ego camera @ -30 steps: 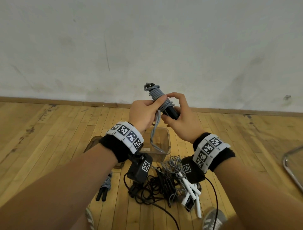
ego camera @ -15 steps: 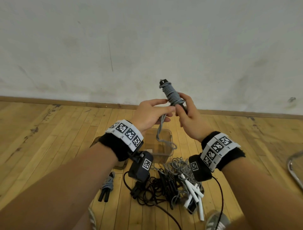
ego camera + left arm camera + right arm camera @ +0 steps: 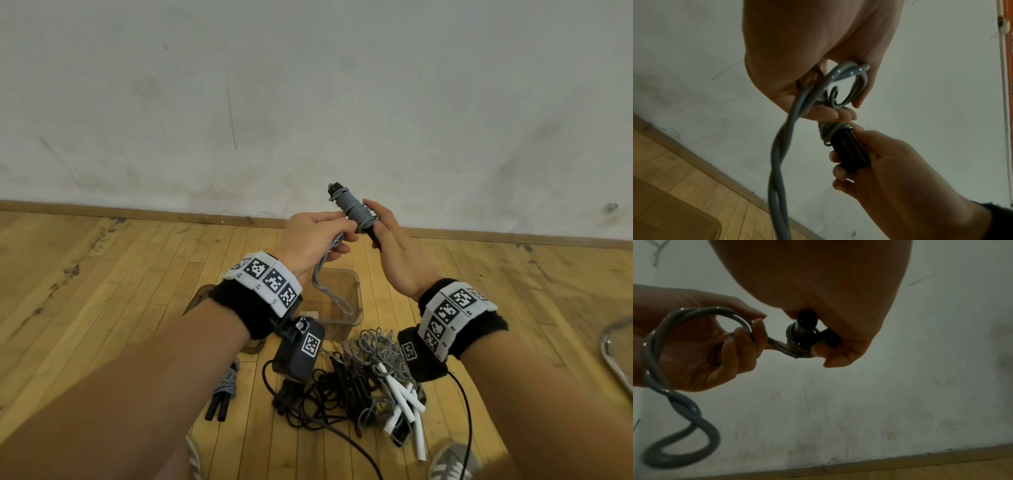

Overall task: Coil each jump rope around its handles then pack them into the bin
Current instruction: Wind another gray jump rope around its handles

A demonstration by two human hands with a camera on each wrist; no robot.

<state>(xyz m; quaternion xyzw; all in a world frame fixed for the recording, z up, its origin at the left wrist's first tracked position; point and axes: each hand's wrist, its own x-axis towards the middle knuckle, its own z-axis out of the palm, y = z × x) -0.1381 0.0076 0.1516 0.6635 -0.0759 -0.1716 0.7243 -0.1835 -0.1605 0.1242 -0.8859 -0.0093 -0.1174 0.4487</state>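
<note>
Fingers of the right hand curl round the paired black handles of a grey plastic-coated jump rope, held tilted above the clear plastic bin on the wooden plank floor. The left hand pinches the rope's loose doubled tail just beside the coil, and that tail hangs twisted toward the bin. Near the bin lie a tangled pile of grey and black ropes with white handles and a coiled grey rope with black handles.

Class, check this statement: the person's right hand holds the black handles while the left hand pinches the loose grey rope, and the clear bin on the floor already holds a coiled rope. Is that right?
Not quite. The right hand holds the black handles and the left hand pinches the grey rope, but the clear bin holds no coiled rope; the finished one lies on the floor beside it, as the head view shows.
</note>
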